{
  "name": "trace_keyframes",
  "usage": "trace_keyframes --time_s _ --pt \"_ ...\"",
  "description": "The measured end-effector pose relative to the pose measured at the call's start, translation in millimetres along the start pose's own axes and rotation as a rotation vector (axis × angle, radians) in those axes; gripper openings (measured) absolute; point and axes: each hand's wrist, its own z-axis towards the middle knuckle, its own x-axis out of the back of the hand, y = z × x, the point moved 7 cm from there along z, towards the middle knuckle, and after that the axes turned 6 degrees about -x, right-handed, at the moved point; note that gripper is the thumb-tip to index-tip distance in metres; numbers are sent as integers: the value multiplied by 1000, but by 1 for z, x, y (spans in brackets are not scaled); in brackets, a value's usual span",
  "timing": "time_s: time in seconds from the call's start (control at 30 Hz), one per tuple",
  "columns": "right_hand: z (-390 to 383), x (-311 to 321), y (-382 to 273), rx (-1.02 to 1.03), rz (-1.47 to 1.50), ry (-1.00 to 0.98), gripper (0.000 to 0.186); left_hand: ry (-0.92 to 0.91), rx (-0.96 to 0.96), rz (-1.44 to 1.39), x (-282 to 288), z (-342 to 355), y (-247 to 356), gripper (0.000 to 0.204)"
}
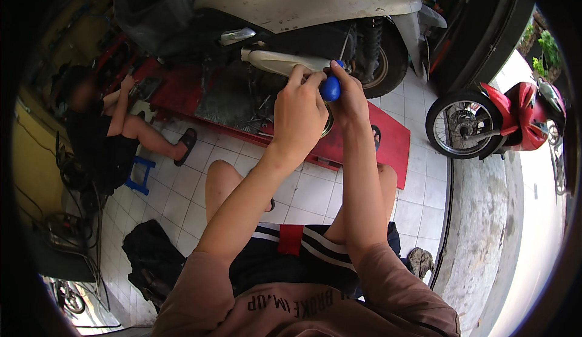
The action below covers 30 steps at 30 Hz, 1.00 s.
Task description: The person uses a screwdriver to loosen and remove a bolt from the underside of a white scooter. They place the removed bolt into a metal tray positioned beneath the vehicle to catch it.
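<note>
White floor tiles (303, 194) are spreading around one red platform (388, 149). Through the head view, I am seeing two hands: the left hand (301, 109) is curling its fingers against one blue handle (330, 88), and the right hand (351, 97) is closing around it. That handle is sitting between them, near the pale scooter's rear wheel (395, 73). Keeping both grips in line is, I am judging, helping control. I am counting one co-worker (91, 134), one blue stool (140, 178) and one red motorcycle (526, 115).
</note>
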Motion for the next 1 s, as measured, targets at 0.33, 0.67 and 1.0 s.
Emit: trace_keyframes --time_s 0.33,0.67,1.0 --pt "-16 6 -5 59 -211 182 25 -345 552 -674 -50 -50 -30 46" --pt "-14 26 0 194 -412 308 25 -412 685 -704 -57 -71 -44 47" --pt "-15 27 2 160 -403 305 24 -421 662 -687 -56 -70 -44 47"
